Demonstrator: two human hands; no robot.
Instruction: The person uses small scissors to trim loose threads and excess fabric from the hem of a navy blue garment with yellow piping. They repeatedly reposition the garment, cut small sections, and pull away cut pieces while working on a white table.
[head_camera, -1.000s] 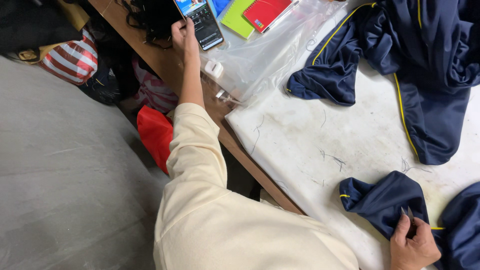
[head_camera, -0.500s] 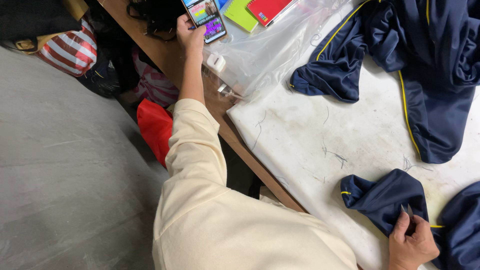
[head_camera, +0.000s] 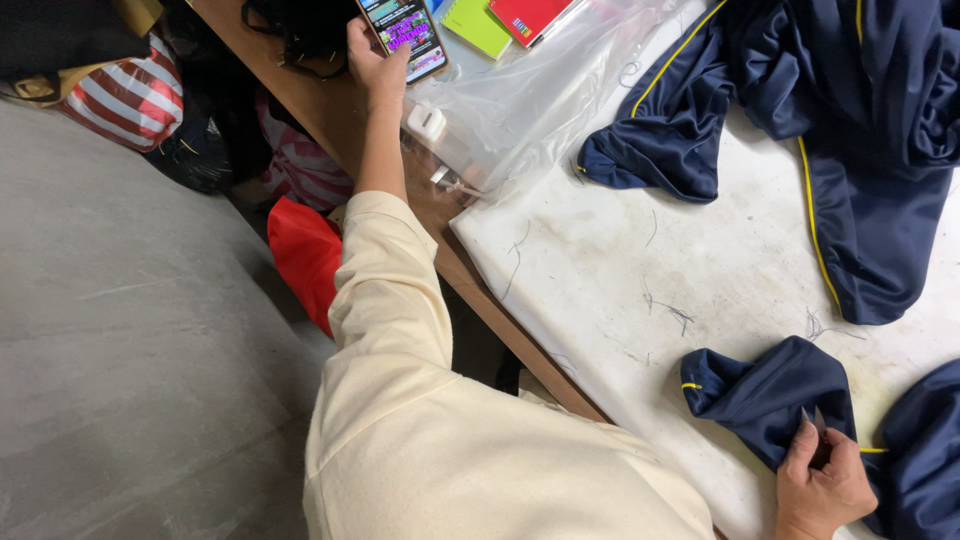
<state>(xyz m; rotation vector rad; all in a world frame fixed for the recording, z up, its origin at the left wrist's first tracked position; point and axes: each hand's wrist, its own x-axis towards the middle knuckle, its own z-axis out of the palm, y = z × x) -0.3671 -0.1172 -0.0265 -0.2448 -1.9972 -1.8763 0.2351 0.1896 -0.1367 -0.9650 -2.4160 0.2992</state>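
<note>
Now: left hand (head_camera: 368, 62), fingers clamped on lit phone (head_camera: 403, 33) above counter (head_camera: 610, 270) edge | right hand (head_camera: 822, 490), fingers pinching small snips (head_camera: 812, 420) on navy garment (head_camera: 775, 398), near corner.

Smartphone (head_camera: 405, 35): dark-framed, screen lit with colourful content, face up and tilted, held at the far edge of the brown wooden table (head_camera: 330, 110), beside a clear plastic sheet. Navy garment piece (head_camera: 770, 395): dark blue with yellow piping, crumpled, lying on the table's white worn surface at the near edge.
</note>
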